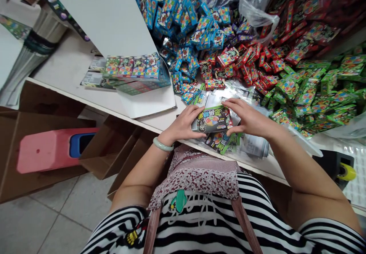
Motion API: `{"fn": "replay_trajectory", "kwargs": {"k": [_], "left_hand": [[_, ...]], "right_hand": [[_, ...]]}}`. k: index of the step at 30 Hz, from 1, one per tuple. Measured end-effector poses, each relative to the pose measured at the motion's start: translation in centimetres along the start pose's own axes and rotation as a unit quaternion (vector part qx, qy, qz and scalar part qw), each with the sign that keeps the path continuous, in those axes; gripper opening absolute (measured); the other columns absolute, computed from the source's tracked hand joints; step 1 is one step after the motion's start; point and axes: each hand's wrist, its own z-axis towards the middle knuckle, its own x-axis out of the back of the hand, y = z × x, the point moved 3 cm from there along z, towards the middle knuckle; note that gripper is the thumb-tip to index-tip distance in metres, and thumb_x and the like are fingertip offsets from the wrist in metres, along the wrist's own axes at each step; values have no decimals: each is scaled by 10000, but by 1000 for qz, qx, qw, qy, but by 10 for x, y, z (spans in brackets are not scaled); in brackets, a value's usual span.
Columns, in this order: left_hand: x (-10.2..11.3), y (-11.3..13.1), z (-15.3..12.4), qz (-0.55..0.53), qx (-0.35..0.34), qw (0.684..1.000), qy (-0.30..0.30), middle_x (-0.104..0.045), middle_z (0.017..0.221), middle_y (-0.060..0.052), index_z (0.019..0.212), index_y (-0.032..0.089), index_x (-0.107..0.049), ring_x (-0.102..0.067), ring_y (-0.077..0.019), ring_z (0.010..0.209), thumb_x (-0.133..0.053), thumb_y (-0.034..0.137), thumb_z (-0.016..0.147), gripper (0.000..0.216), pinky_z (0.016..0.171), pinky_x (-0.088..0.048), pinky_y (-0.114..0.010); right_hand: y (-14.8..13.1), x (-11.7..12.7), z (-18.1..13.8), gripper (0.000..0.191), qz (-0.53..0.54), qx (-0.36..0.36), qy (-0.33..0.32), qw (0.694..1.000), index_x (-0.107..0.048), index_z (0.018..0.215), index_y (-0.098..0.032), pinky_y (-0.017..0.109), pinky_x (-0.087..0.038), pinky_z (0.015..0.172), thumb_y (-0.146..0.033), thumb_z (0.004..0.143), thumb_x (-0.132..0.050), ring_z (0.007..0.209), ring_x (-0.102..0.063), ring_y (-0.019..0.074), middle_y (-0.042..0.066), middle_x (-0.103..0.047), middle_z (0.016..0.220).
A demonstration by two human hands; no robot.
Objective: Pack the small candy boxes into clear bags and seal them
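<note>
Between my two hands is a black printed candy packet [215,120] with colourful lettering, held flat just above the table's front edge. My left hand [185,124] grips its left end, thumb along the lower edge and fingers at the top. At the right end, my right hand [248,119] has its fingers and thumb curved around the packet's corners. Beneath lie more flat printed packets [220,141] and clear plastic wrappers [253,145]. Small red candy boxes [214,83] and blue candy boxes [190,93] lie just beyond my hands.
Heaps of blue boxes [168,12], red boxes [303,42] and green boxes [311,90] cover the table's far side. On the left stands an open display carton [145,101] with a row of boxes. Cardboard boxes [111,143] and a pink stool [45,151] are below. A tape dispenser [328,162] sits right.
</note>
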Motion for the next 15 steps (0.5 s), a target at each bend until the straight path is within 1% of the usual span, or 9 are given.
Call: {"fn": "replay_trajectory", "kwargs": {"k": [1, 2, 3, 5, 7, 9, 10, 13, 15], "left_hand": [[0, 1, 0, 3, 3, 1000, 8, -489, 1319, -156, 1550, 236, -293, -520, -344, 1230, -741, 667, 744, 1017, 1042, -495, -550], [0, 2, 0, 8, 9, 1000, 19, -491, 1314, -158, 1553, 232, -286, -520, -346, 1228, -739, 663, 750, 1018, 1038, -497, -550], [-1, 2, -1, 15, 17, 999, 31, -492, 1310, -160, 1556, 228, -281, -521, -347, 1222, -736, 659, 756, 1017, 1031, -499, -550], [-2, 3, -1, 30, 29, 998, 52, -492, 1306, -164, 1559, 224, -275, -526, -347, 1207, -734, 650, 764, 1012, 1020, -502, -553], [-4, 3, -1, 43, 30, 997, 63, -498, 1295, -160, 1559, 229, -272, -532, -348, 1192, -737, 650, 759, 1016, 1008, -506, -560], [-6, 2, -1, 48, 22, 996, 67, -502, 1286, -160, 1560, 231, -266, -536, -351, 1184, -731, 655, 760, 1019, 999, -509, -564], [-6, 2, -2, 48, 20, 996, 70, -502, 1287, -163, 1562, 229, -263, -536, -353, 1186, -725, 656, 765, 1015, 999, -509, -564], [-3, -2, -5, 50, 36, 994, 85, -495, 1299, -170, 1568, 227, -257, -532, -354, 1194, -719, 656, 772, 1015, 1004, -504, -565], [1, -4, -9, 49, 48, 993, 94, -494, 1298, -169, 1571, 225, -258, -534, -351, 1189, -732, 644, 767, 1023, 1003, -504, -560]], "right_hand": [[0, -2, 0, 933, 17, -12, 27, 999, -370, 1525, -281, 572, -440, 1103, -618, 749, -764, 1362, -468, 365, 163, -441, 1493], [0, -5, -1, 927, 25, -28, 63, 997, -356, 1527, -284, 578, -435, 1105, -636, 761, -742, 1364, -469, 363, 162, -446, 1491], [-1, -8, -3, 878, 27, -45, 99, 994, -367, 1515, -286, 588, -432, 1101, -636, 789, -715, 1343, -490, 358, 158, -493, 1451], [-5, -16, -5, 688, 20, -69, 152, 986, -438, 1459, -293, 618, -408, 1099, -587, 873, -645, 1268, -549, 347, 134, -628, 1290], [-11, -27, -6, 512, 18, -74, 161, 984, -509, 1394, -298, 649, -352, 1123, -517, 936, -584, 1258, -562, 343, 118, -686, 1214], [-15, -35, -6, 420, 35, -74, 163, 983, -552, 1348, -296, 658, -309, 1145, -464, 963, -548, 1265, -570, 329, 111, -683, 1264], [-15, -36, -5, 394, 48, -79, 181, 979, -566, 1331, -292, 649, -321, 1138, -445, 968, -538, 1240, -591, 316, 106, -688, 1263], [0, -19, 5, 345, 73, -117, 295, 946, -607, 1271, -270, 557, -433, 1055, -410, 964, -532, 1095, -659, 271, 81, -738, 1128], [19, 2, 24, 315, 54, -131, 342, 929, -657, 1187, -250, 496, -484, 985, -412, 931, -569, 1044, -665, 266, 78, -750, 1077]]}}
